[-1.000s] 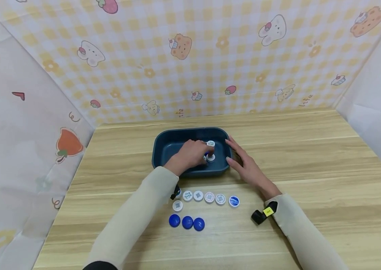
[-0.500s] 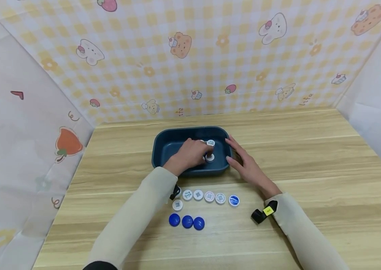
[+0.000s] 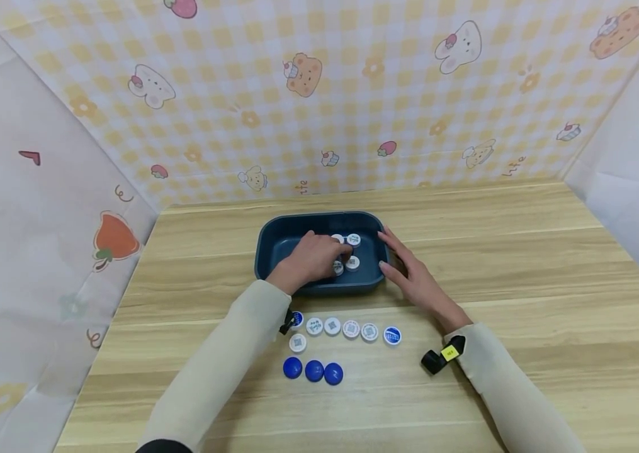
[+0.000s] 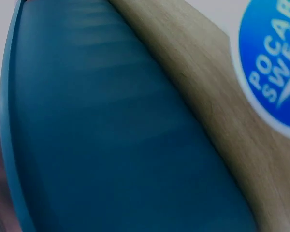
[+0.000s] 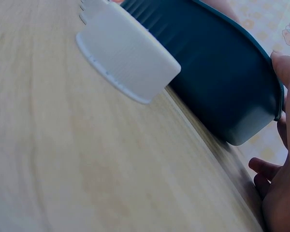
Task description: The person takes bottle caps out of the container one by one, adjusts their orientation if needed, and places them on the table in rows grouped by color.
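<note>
My left hand (image 3: 316, 258) reaches down into a dark blue rectangular tray (image 3: 274, 280), its bent fingers over white printed bottle caps. One cap (image 3: 352, 263) lies by the fingertips; another cap (image 3: 338, 268) shows partly under the hand. A further cap (image 3: 353, 240) and a half-covered one lie farther back. Nothing is visibly gripped, though the thumb is mostly hidden. My right hand (image 3: 418, 286) rests its extended fingers and thumb against the tray's right end. In the right wrist view, a fingertip (image 5: 280, 60) of that hand touches the rim.
In front of the tray, several printed caps (image 3: 332, 326) form a row on the wooden table (image 3: 466, 409), with a lone white cap (image 3: 298, 343) below. Nearer still lie blue caps (image 3: 315, 370). A patterned cloth (image 3: 364, 126) stands behind.
My left hand has drawn slightly left inside the tray, uncovering more of the caps beneath it. My right hand stays at the tray's end. The caps on the table have not moved.
</note>
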A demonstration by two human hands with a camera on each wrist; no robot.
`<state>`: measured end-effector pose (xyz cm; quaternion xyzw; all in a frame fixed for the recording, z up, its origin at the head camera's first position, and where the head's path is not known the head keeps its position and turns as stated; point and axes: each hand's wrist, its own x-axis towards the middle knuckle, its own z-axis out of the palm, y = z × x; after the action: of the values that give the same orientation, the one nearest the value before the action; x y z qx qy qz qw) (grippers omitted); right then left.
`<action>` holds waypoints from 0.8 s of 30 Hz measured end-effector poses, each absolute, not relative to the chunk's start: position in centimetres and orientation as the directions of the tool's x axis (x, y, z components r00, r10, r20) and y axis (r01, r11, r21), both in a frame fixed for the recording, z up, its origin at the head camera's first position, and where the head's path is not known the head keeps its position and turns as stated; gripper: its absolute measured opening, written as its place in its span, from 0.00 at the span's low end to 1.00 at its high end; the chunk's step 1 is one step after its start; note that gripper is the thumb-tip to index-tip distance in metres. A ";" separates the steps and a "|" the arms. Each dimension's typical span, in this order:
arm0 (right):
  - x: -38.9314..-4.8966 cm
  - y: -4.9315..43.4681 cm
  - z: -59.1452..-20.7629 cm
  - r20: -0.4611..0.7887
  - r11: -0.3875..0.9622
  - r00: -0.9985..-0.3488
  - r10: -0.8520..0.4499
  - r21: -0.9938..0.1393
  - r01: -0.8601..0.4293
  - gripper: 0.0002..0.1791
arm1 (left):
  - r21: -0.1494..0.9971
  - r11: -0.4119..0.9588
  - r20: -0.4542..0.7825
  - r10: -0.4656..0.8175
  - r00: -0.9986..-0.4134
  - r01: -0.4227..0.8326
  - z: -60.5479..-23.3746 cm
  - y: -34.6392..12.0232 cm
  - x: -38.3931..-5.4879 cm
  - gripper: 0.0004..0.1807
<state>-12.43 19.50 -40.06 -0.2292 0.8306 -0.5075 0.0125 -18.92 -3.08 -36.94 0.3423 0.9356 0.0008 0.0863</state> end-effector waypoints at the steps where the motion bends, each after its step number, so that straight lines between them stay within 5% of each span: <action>1: -12.5 19.5 -40.1 0.211 0.379 -0.895 -0.392 -0.850 -0.367 0.31 | 0.068 0.766 -0.155 0.641 -0.751 0.640 -36.9 -3.2 -19.0 0.11; 9: -12.4 19.4 -40.0 0.228 0.385 -0.894 -0.386 -0.841 -0.380 0.31 | 0.061 0.762 -0.030 0.647 -0.762 0.644 -34.1 -5.3 -17.2 0.13; 17: -12.2 19.4 -39.8 0.230 0.382 -0.895 -0.382 -0.842 -0.380 0.31 | 0.189 0.612 0.248 0.727 -0.641 0.768 -32.0 -8.0 -11.6 0.13; 24: -12.4 19.5 -40.0 0.230 0.378 -0.892 -0.388 -0.843 -0.382 0.31 | 0.241 0.549 0.272 0.754 -0.598 0.801 -33.2 -9.4 -8.0 0.18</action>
<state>-12.44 19.49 -40.00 -0.2320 0.8301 -0.5071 0.0032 -8.03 -9.38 -33.17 0.4430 0.8773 0.1718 -0.0680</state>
